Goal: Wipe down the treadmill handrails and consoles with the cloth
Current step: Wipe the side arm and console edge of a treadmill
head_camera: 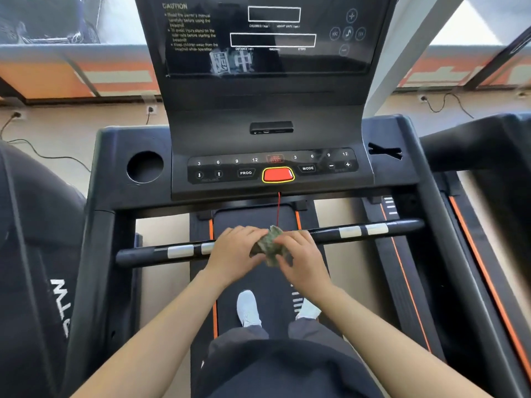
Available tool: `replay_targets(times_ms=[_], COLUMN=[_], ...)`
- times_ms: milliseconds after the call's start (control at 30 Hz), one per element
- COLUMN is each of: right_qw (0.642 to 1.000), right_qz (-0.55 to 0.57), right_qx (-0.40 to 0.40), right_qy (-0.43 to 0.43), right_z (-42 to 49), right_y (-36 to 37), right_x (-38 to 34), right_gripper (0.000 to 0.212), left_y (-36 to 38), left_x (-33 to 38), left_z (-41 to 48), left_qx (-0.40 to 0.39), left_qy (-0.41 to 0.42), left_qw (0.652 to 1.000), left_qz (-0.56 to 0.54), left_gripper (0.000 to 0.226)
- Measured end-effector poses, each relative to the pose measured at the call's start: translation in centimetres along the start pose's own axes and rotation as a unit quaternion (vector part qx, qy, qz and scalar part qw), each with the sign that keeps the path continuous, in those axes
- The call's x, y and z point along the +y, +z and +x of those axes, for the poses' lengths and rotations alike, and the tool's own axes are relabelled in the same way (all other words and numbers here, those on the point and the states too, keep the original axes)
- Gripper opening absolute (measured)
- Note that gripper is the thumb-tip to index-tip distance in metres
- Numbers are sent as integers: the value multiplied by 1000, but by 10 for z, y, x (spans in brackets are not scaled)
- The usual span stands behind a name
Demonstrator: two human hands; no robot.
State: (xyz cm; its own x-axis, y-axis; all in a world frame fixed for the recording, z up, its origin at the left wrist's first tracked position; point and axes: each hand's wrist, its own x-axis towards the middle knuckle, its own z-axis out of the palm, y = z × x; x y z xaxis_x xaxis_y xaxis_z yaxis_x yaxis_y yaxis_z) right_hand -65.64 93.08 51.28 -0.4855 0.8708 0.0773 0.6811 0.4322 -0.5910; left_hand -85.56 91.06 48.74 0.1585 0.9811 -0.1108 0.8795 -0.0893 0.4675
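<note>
Both hands, left hand (234, 248) and right hand (298, 254), pinch crumpled cloth (270, 245) together at mid crossbar (359, 229). Wiping looks barely begun; console (273, 165), side rails (94, 225) apparently left.

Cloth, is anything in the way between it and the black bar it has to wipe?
Nothing visible is. The left hand and right hand hold the cloth right at the handrail; a thin red cord hangs just behind it.

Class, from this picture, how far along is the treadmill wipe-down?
Done: no surface shows as wiped yet. In hand: left hand and right hand hold the bunched cloth at the middle of the front handrail. Left: probably the handrail's ends, the button console and the screen.
</note>
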Motion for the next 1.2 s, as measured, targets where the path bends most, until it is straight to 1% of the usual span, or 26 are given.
replay_targets(times_ms=[67,100,233,333,400,600,700,767,867,933,967,1000,1033,1067,1133,1167,1200], right_qw=[994,989,970,962,959,953,948,944,935,931,930,929,927,925,918,915,913], right_qz=[-87,-121,-196,-204,-199,-167,-149,-149,-160,-165,-164,-161,-157,-150,-138,-134,-129], right_qx=[-41,-57,-113,-159,-176,-212,-238,-248,-259,-264,-267,-274,-283,-292,-317,-330,-339], right_qy=[-43,-55,-87,-89,-102,-139,-148,-162,-180,-189,-190,-188,-188,-191,-193,-189,-184], right_z=[11,17,36,45,49,60,64,67,73,75,75,76,77,79,84,88,93], right_y=[7,8,13,18,23,40,41,37,23,11,6,1,-4,-9,-16,-19,-22], right_x=[9,11,10,2,-7,-34,-36,-30,-8,7,12,17,21,23,27,29,31], right_gripper=[50,52,46,53,54,58,59,59,58,57,56,56,55,54,52,49,44], left_y=[0,1,-1,-4,-4,-11,-9,-3,8,17,22,26,28,29,28,26,25], left_x=[-6,-8,-19,-30,-40,-61,-53,-39,-10,10,18,26,34,40,52,58,64], left_z=[2,1,-8,-17,-26,-58,-71,-77,-83,-85,-83,-81,-77,-71,-59,-52,-44], left_qx=[4,9,46,71,87,158,210,252,324,348,345,334,319,301,266,254,240], left_qy=[9,13,20,16,4,-67,-115,-156,-210,-241,-270,-311,-359,-407,-484,-511,-533], left_qw=[1000,1000,998,997,996,984,969,954,922,903,892,875,846,807,710,653,596], left_qz=[12,18,24,30,34,53,69,48,-22,-73,-109,-163,-232,-304,-436,-497,-550], left_gripper=[54,53,50,51,53,59,55,49,38,30,27,24,22,18,8,4,8])
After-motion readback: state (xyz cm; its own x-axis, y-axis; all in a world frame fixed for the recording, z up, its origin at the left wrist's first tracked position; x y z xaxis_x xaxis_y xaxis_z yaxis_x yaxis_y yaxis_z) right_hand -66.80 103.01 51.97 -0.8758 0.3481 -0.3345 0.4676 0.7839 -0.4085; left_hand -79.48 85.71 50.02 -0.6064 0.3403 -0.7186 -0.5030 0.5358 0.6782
